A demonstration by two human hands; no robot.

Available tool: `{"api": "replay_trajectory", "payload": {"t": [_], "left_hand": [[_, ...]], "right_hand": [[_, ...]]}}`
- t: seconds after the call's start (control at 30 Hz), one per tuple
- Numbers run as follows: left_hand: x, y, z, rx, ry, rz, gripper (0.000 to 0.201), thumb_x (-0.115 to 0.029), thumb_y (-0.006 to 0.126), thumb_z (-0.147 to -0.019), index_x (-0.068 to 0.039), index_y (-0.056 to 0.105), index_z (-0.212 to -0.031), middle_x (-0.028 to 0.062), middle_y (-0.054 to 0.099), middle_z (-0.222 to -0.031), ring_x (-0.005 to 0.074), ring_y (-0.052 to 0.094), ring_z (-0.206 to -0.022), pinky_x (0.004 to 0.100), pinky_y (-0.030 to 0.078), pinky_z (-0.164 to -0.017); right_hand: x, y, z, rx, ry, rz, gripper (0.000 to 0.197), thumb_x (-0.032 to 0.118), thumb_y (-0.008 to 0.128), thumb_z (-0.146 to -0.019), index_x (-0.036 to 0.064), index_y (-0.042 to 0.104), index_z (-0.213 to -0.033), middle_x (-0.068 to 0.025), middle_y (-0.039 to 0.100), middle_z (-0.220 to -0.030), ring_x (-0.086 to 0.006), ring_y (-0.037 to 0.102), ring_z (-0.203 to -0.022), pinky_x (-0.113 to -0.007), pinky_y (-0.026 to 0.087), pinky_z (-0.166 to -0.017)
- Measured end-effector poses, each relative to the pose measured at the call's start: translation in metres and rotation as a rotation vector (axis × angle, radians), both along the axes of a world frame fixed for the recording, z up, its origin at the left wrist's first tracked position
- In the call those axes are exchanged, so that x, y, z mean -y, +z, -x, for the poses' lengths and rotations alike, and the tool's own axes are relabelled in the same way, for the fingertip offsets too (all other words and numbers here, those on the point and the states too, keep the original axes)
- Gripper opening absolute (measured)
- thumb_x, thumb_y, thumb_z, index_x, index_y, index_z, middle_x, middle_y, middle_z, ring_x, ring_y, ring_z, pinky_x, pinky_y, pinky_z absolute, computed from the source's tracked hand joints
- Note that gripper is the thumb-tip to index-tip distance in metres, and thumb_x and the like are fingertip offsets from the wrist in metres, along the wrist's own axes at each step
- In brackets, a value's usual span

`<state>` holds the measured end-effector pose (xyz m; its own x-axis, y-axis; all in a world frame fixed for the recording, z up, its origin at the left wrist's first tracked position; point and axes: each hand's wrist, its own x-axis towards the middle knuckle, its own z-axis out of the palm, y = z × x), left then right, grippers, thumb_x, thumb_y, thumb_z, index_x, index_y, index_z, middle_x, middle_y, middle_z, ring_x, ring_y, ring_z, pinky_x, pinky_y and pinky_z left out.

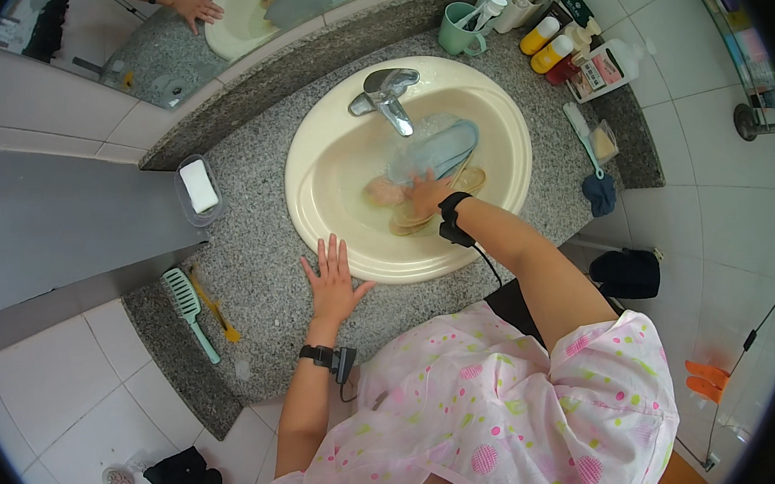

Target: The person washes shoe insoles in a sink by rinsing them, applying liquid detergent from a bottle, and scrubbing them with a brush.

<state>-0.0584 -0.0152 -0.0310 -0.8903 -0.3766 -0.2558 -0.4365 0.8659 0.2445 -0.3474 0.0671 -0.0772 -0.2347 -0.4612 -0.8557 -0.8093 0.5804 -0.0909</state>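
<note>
At frame centre, the right hand (426, 192) presses spread fingers on tan insoles (413, 217) in the water-filled cream basin (326, 169), beside a grey-blue slipper (442, 148); left hand (331, 279) lies flat, splayed, on the wet rim, where it might slip

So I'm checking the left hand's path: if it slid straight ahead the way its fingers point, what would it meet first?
The left hand lies flat on the granite counter, fingers toward the sink; its cream rim, just ahead of the fingertips, would likely come first.

A home bathroom — cream sink (326, 169), granite counter (259, 253), mirror (159, 50) (toiletry bottles (574, 50) crowd the corner).
</note>
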Motion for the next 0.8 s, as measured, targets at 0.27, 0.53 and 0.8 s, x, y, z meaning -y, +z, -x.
{"api": "replay_trajectory", "payload": {"t": [0.27,0.53,0.8], "left_hand": [[0.0,-0.001,0.001,-0.007,-0.012,0.016,0.105,-0.069,0.054,-0.077,0.001,0.021,-0.147,0.0149,0.012,-0.157,0.0336,0.005,-0.146,0.0673,0.001,-0.109],[-0.001,0.0,0.0,-0.007,0.006,-0.018,0.103,-0.067,0.055,-0.078,0.001,0.02,-0.148,0.0151,0.012,-0.157,0.0339,0.005,-0.146,0.068,0.001,-0.109],[-0.002,0.004,0.001,0.01,-0.007,-0.008,0.104,-0.065,0.058,-0.078,0.002,0.02,-0.147,0.0164,0.012,-0.157,0.036,0.005,-0.145,0.0683,0.005,-0.108]], "right_hand": [[-0.02,0.029,0.034,0.03,-0.119,0.397,0.063,0.013,0.059,-0.078,0.011,0.043,-0.139,-0.0202,0.052,-0.128,-0.0381,0.05,-0.118,-0.047,0.044,-0.097],[-0.005,0.147,0.064,-0.204,-0.31,0.906,0.074,-0.008,0.054,-0.071,0.0054,0.035,-0.142,-0.0219,0.046,-0.136,-0.0399,0.05,-0.117,-0.042,0.047,-0.094],[0.032,0.136,0.079,-0.534,0.083,1.035,0.069,-0.003,0.057,-0.075,0.0075,0.037,-0.141,-0.0128,0.036,-0.148,-0.0348,0.042,-0.131,-0.05,0.04,-0.102]]}}
